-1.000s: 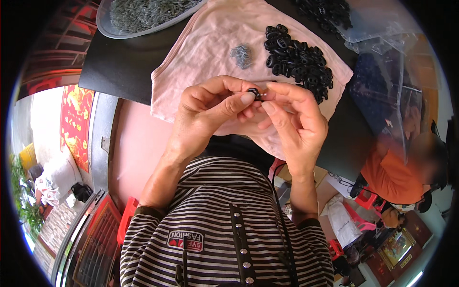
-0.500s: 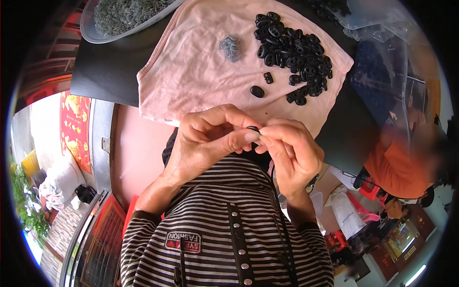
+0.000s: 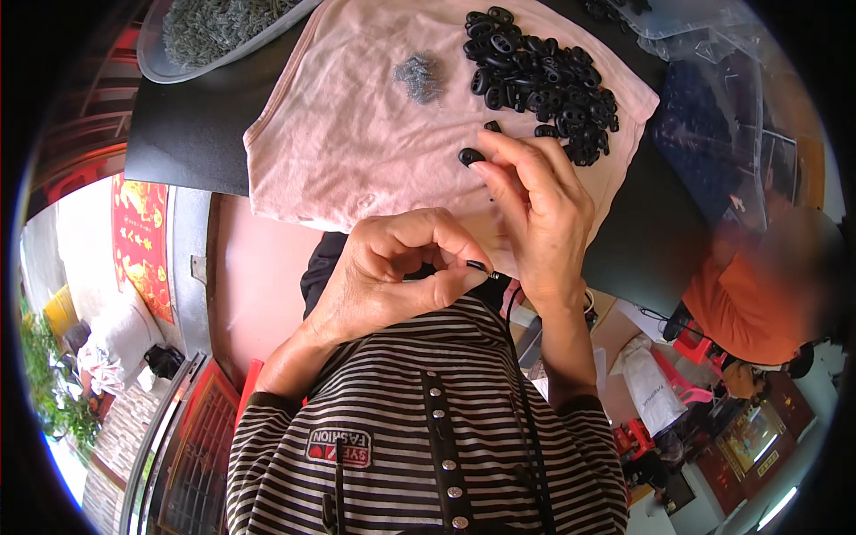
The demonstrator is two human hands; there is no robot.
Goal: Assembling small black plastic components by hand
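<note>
One pink cloth (image 3: 348, 134) across black table (image 3: 183, 147); red banner (image 3: 141, 250); left hand (image 3: 379, 267) pinches black piece (image 3: 475, 266), right hand (image 3: 544, 205) unclosed.

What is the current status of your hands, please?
Left hand pinches small black piece, spring protruding. Right hand open beside black oval on cloth. No obstruction visible.

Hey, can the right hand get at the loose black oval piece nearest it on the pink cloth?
Probably yes: the right hand has parted fingers close by the black oval piece, and nothing seems to lie in between.
</note>
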